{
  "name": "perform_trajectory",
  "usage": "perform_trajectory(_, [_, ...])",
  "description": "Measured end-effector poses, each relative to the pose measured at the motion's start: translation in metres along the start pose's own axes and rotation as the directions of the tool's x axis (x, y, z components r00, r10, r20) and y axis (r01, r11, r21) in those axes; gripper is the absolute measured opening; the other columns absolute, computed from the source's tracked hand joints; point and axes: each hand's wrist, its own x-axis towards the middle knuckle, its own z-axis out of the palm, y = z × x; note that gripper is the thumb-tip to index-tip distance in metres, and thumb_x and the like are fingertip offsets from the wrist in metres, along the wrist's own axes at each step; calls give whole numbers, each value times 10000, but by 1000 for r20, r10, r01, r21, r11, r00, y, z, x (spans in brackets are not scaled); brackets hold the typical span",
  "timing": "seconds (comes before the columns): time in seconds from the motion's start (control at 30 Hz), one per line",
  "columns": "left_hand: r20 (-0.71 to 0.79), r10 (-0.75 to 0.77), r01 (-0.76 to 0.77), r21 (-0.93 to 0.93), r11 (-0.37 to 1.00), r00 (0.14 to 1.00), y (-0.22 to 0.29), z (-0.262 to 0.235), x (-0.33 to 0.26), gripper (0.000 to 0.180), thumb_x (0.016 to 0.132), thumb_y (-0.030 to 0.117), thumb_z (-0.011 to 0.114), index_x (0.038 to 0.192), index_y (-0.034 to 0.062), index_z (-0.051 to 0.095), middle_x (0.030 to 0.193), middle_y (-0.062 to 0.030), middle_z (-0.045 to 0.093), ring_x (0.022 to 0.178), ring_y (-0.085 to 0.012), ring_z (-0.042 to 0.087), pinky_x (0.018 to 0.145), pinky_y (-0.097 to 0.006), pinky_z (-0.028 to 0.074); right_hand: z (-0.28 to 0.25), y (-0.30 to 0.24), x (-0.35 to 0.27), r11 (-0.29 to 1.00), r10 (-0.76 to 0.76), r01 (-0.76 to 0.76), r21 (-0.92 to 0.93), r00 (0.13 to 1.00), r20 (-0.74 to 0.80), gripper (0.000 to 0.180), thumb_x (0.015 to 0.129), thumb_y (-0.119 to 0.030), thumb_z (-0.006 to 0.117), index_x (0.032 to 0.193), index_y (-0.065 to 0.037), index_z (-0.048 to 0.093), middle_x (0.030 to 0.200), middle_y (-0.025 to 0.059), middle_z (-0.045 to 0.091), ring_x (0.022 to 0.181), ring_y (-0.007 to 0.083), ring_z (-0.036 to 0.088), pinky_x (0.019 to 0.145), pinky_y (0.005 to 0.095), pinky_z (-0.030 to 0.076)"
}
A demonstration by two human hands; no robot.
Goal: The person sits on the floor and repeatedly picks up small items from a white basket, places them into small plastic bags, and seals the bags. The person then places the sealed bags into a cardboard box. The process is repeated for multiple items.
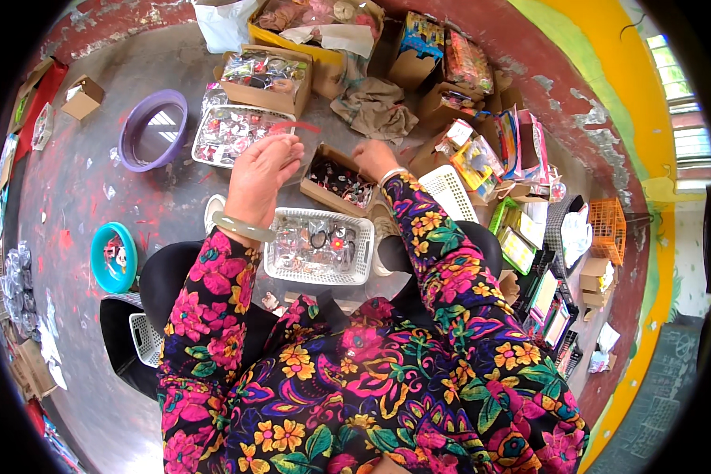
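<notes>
Sorting of small trinkets, judged somewhere in the middle. Left hand raised at centre frame, fingers pinched shut on a clear plastic bag with a red strip along its top, held just above the floor between the boxes. Right hand stretched to the upper middle of the frame, resting at the far edge of a small cardboard box of dark round pieces; whether those fingers grip anything cannot be told, since only the back of the hand shows. White basket on the lap, just below both hands, already well filled with bagged pieces in clear wrap, so a fair share looks done. Still plenty left, by the look of it: a white tray of shiny wrapped bits left of the raised hand, an open carton behind it packed with more, and further full boxes along the top of the frame. Purple basin at upper left holding nothing that can be made out, teal bowl at mid left with a few small items inside. Grey cloth crumpled beyond the right hand.
</notes>
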Motion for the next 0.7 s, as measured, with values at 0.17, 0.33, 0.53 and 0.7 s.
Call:
perform_trajectory(0.17, [-2, -18, 18, 3, 1000, 1000, 6, -4, -6, 210, 896, 118, 487, 1038, -18, 559, 1017, -102, 599, 952, -171, 574, 852, -289, 449, 60, 44, -6, 988, 118, -101, -121, 983, 141, 213, 700, -198, 585, 837, -69, 685, 807, 170, 645, 769, 307, 618, 727, 361, 484])
perform_trajectory(0.33, [-18, -37, 38, 22, 999, 999, 10, -4, -15, 216, 900, 106, 465, 1045, -23, 559, 1019, -108, 601, 964, -182, 574, 871, -299, 442, 96, 49, -4, 970, 238, -228, -81, 961, 141, 287, 727, -178, 554, 961, -32, 633, 958, 197, 614, 918, 331, 581, 821, 385, 452])
perform_trajectory(0.53, [-9, -64, 64, 8, 998, 998, 10, -5, -17, 226, 903, 94, 443, 1059, -30, 550, 1043, -123, 594, 982, -197, 570, 897, -318, 432, 130, 64, 12, 929, 360, -346, -133, 928, 98, 314, 732, -218, 594, 982, -31, 625, 910, 194, 627, 894, 313, 598, 808, 362, 470])
perform_trajectory(0.7, [2, -61, 61, -12, 998, 998, 11, -2, -17, 233, 908, 107, 448, 1066, -34, 543, 1048, -124, 590, 989, -202, 569, 901, -327, 431, 127, 77, 13, 924, 377, -383, 17, 915, 141, 210, 738, -143, 604, 903, -14, 617, 735, 147, 637, 598, 238, 631, 620, 324, 506])
